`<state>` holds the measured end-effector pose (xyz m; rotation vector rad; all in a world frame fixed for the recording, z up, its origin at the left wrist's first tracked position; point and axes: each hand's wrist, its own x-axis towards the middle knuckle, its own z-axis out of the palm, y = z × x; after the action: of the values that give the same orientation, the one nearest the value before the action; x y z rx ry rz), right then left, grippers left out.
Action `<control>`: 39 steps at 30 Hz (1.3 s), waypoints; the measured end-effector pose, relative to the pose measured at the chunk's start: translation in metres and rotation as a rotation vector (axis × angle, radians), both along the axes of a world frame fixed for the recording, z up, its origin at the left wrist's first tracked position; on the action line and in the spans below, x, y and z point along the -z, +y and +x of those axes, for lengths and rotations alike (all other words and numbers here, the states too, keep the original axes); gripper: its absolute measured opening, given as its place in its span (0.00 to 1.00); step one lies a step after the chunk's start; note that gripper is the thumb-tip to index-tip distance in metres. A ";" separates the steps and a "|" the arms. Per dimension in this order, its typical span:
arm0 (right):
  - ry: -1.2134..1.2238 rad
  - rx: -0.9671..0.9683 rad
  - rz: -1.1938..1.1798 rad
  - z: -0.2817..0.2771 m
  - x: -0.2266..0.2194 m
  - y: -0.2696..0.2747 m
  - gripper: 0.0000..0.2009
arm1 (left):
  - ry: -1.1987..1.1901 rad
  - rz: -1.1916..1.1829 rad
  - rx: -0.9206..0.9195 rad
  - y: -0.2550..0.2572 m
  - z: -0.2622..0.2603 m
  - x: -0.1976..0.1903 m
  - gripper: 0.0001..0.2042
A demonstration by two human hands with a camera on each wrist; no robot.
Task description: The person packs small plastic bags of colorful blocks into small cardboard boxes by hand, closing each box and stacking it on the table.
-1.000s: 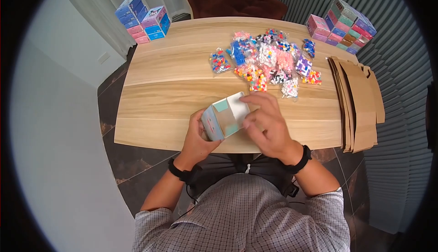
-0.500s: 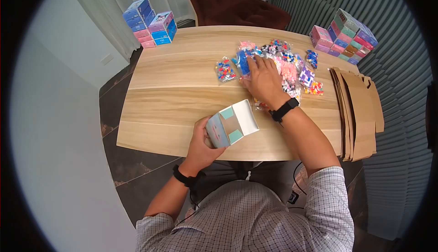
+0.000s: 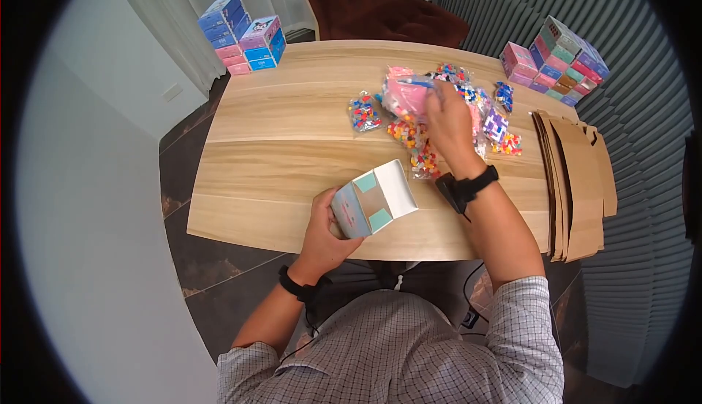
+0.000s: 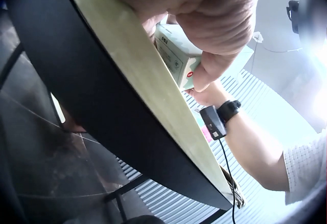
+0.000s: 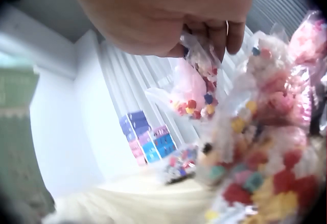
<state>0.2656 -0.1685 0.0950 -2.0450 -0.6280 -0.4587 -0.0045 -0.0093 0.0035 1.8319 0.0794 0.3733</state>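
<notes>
My left hand grips a light blue box by its sides near the table's front edge; its white lid flap stands open to the right. In the left wrist view, fingers and thumb curl round the box. Over the pile, my right hand pinches a clear bag with pink and mixed pieces. The right wrist view shows that bag hanging from the fingertips of the right hand. Bags of small coloured pieces lie under and around it.
Stacked boxes stand at the back left and back right. Flattened brown cardboard lies along the right edge. One bag lies left of the pile. A dark red chair is behind the table.
The right hand has gone from the box flap to the pile and lifted a bag from it. The box flap now stands wide open, while the left hand keeps its grip on the box.
</notes>
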 end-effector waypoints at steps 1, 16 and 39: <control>0.166 -0.010 0.075 -0.005 -0.012 -0.008 0.17 | -0.001 -0.004 -0.005 -0.001 0.000 0.000 0.47; 0.669 -0.306 0.536 -0.067 -0.033 -0.074 0.14 | 0.052 0.130 -0.123 -0.010 0.005 -0.005 0.47; 0.188 -0.271 -0.017 -0.137 -0.025 -0.041 0.10 | 0.072 0.230 -0.175 -0.012 0.005 -0.010 0.43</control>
<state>0.1285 -0.2100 0.1198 -1.9533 -0.7815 -0.1021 0.0002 -0.0217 0.0131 2.0729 0.2566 0.4535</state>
